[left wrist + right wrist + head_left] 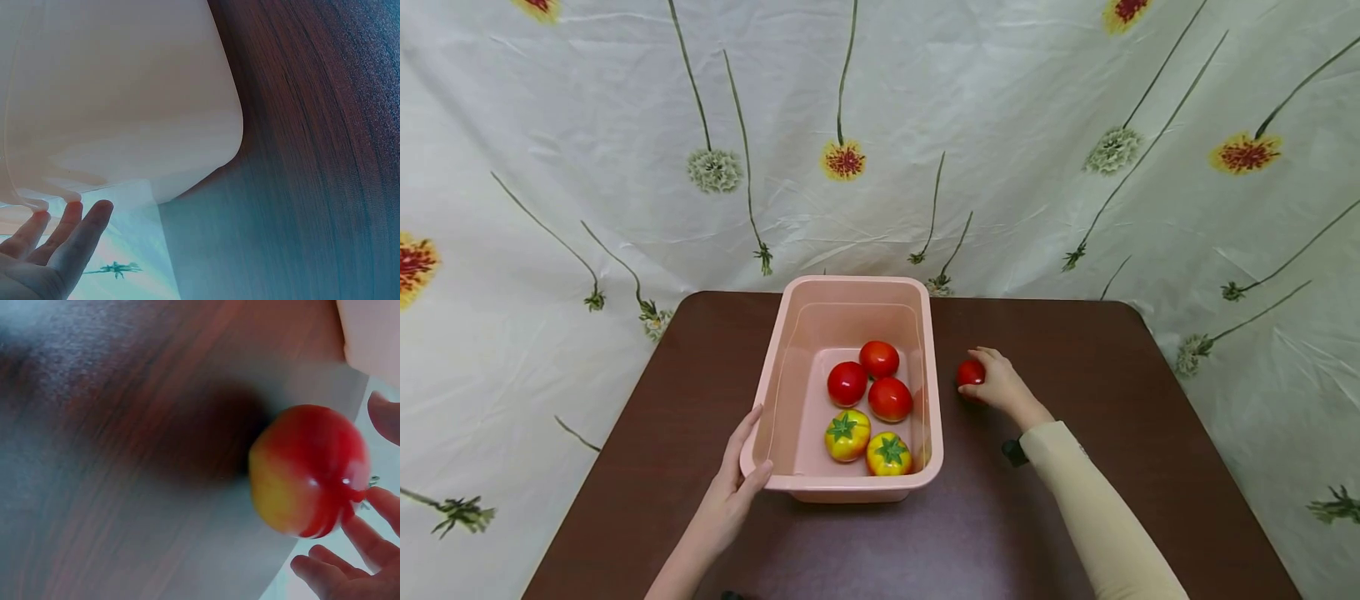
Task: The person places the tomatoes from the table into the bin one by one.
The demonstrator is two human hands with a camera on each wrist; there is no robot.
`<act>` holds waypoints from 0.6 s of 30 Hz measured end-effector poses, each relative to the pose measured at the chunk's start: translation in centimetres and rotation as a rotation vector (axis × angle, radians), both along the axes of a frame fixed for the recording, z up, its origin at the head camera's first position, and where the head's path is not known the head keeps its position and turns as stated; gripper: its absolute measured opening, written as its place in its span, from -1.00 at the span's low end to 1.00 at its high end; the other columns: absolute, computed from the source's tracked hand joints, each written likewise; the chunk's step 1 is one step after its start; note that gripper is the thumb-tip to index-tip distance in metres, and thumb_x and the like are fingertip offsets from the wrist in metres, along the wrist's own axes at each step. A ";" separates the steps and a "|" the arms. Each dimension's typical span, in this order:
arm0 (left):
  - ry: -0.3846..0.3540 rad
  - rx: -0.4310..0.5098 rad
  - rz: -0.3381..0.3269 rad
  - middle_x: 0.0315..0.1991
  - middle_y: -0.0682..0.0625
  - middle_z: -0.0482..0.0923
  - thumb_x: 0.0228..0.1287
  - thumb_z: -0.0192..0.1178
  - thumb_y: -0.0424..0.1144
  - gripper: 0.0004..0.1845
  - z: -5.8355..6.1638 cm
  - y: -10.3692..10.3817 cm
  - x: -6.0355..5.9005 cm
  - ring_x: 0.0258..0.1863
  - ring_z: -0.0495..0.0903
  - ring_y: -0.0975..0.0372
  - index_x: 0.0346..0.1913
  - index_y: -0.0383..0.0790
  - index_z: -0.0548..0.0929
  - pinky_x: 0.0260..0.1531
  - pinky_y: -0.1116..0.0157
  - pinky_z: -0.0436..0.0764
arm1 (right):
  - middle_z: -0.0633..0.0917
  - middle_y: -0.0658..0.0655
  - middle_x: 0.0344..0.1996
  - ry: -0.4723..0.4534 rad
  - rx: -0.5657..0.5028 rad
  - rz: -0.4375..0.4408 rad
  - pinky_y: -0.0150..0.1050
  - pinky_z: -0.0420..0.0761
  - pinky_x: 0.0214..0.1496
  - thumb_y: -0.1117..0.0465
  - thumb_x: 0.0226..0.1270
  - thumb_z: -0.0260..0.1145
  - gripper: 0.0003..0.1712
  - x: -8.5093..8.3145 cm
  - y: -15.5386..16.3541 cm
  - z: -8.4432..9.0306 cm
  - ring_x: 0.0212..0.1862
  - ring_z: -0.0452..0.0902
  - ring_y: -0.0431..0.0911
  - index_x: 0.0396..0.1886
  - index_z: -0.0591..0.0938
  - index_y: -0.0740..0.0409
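A pink plastic tub [850, 304] stands in the middle of a dark brown counter [1075, 350]; inside lie three red tomatoes [847, 383] and, nearer the person, two yellow tomatoes with green tops [847, 435]. The left hand [730, 492] rests with straight fingers against the tub's near left corner, thumb on the rim, gripping nothing; the right hand [1000, 385], in a cream sleeve [1097, 508], curls its fingers around a lone red tomato [970, 372] on the counter just right of the tub, whose tall wall stands between this tomato and the others. A white cloth printed with long-stemmed flowers [842, 158] hangs behind the counter.
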State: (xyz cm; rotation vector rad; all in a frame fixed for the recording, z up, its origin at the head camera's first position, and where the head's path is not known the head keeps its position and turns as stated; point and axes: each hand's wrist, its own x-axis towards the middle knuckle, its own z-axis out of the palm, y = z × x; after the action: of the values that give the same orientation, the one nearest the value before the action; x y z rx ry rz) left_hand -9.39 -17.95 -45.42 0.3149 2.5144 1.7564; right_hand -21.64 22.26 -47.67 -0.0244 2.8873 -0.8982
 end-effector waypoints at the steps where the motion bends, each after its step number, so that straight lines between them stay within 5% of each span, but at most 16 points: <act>1: -0.003 -0.004 0.001 0.57 -0.06 -0.12 0.46 0.04 -0.25 -0.26 0.0 0.0 0.0 0.50 -0.10 -0.11 0.57 0.15 -0.02 0.12 0.74 0.03 | 0.27 0.41 0.43 -0.005 -0.003 -0.006 0.24 0.37 0.31 0.20 0.17 0.45 -0.17 0.0 0.1 -0.1 0.42 0.14 0.35 0.41 0.34 0.33; 10: -0.026 -0.031 0.008 0.58 -0.03 -0.12 0.46 0.05 -0.23 -0.26 0.1 0.0 0.1 0.50 -0.09 -0.08 0.57 0.18 -0.03 0.28 0.53 0.07 | 0.26 0.41 0.43 -0.015 0.007 -0.024 0.28 0.35 0.30 0.19 0.12 0.47 -0.11 0.1 0.3 -0.9 0.42 0.13 0.36 0.42 0.32 0.32; 14: -0.038 -0.024 0.006 0.58 -0.05 -0.14 0.46 0.05 -0.23 -0.25 0.2 0.0 0.0 0.50 -0.10 -0.11 0.57 0.17 -0.04 0.43 0.08 0.07 | 0.27 0.42 0.42 -0.011 0.016 -0.014 0.29 0.35 0.30 0.20 0.11 0.48 -0.10 0.1 0.4 -1.2 0.40 0.16 0.38 0.42 0.32 0.33; 18: -0.051 -0.012 0.004 0.58 -0.09 -0.16 0.45 0.06 -0.23 -0.24 0.3 0.1 -0.1 0.50 -0.13 -0.16 0.57 0.15 -0.05 0.32 -0.30 0.00 | 0.28 0.42 0.41 -0.007 0.021 -0.011 0.31 0.34 0.29 0.23 0.10 0.49 -0.09 0.2 0.5 -1.5 0.38 0.18 0.38 0.43 0.30 0.31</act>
State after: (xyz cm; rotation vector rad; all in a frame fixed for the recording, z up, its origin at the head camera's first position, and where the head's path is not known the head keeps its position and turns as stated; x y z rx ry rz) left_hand -9.50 -17.86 -45.10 0.2613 2.4916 1.7271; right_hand -21.48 22.74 -49.12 -0.0040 2.8926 -0.8678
